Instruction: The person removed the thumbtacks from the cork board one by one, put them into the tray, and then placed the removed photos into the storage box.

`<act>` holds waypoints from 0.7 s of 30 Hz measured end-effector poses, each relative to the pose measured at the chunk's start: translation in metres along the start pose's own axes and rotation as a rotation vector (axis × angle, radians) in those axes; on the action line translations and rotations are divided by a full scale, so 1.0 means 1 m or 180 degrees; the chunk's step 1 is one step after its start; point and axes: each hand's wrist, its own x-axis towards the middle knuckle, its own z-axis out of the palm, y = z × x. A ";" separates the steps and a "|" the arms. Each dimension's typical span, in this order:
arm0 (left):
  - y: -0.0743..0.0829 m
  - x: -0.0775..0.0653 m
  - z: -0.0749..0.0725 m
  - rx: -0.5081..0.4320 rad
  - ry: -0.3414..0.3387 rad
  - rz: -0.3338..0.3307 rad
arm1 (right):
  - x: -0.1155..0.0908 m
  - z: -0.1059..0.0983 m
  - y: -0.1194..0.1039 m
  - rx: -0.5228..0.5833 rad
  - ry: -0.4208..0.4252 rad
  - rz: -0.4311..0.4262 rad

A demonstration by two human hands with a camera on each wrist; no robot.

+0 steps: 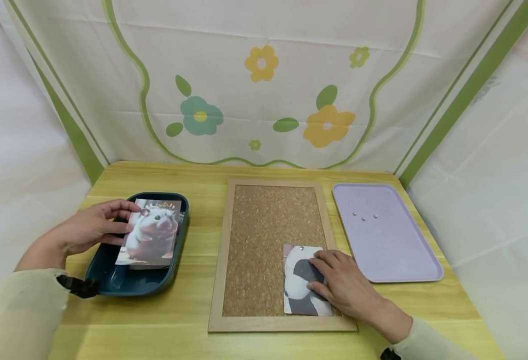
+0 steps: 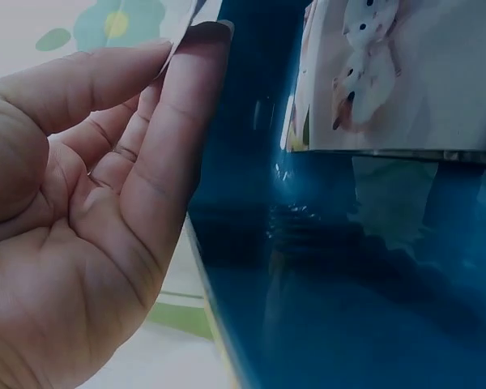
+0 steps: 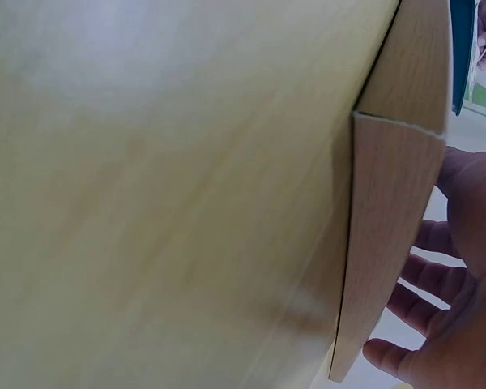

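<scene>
My left hand (image 1: 90,227) pinches a hamster photo card (image 1: 153,235) by its left edge, over the dark teal tray (image 1: 133,289). In the left wrist view, the card's edge sits between thumb and fingers, and another photo card (image 2: 373,89) lies in the tray below. On the lower right of the wood-framed cork board (image 1: 264,215) is a photo card with a black-and-white animal (image 1: 297,280), a silver pushpin (image 1: 302,248) at its top edge. The fingertips of my right hand (image 1: 349,285) rest on that card's right side, partly hiding it.
A lilac tray (image 1: 394,245) holding several small silver pins (image 1: 364,219) stands right of the board. All of it is on a yellow wood-grain table (image 1: 200,310), with a flower-printed curtain (image 1: 264,105) behind and cloth on both sides.
</scene>
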 end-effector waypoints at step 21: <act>0.002 0.009 0.009 0.0149 0.0001 -0.0266 | 0.001 -0.001 -0.002 0.0016 0.0000 0.0007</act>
